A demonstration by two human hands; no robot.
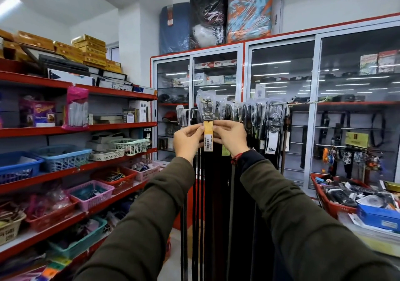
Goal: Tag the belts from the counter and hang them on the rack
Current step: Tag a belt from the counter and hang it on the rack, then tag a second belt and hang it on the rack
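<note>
A dark belt (pixel 207 172) hangs straight down in front of me, its metal buckle (pixel 206 108) wrapped in clear plastic at the top. A yellow and white price tag (pixel 208 136) lies across the belt just under the buckle. My left hand (pixel 187 138) pinches the tag's left edge and my right hand (pixel 230 136) pinches its right edge. Behind them a horizontal rack bar (pixel 279 102) carries several more plastic-wrapped belts (pixel 255 116), hanging side by side. Whether the held belt hangs on the bar or only from my fingers is hidden.
Red shelves (pixel 121 125) with baskets of small goods run along the left. Glass-door cabinets (pixel 281 85) stand behind the rack. A red basket (pixel 331 202) and a blue box (pixel 377 216) sit on the counter at the right.
</note>
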